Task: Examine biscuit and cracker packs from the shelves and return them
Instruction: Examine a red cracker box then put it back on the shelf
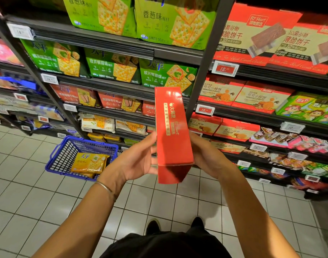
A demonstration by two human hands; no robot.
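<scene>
A tall red biscuit box [171,135] with gold lettering down its narrow side stands upright in front of me, between both hands. My left hand [139,159] presses its left face with the palm and straight fingers. My right hand [206,155] holds the right face, its fingers hidden behind the box. The shelves [107,84] behind carry green cracker packs [114,67] and red and cream biscuit boxes [260,95].
A blue shopping basket [65,155] sits on the tiled floor at the left, with a yellow cracker pack [89,162] inside. A dark shelf upright [206,71] rises just behind the box. My shoes [178,225] stand on the white tiles below.
</scene>
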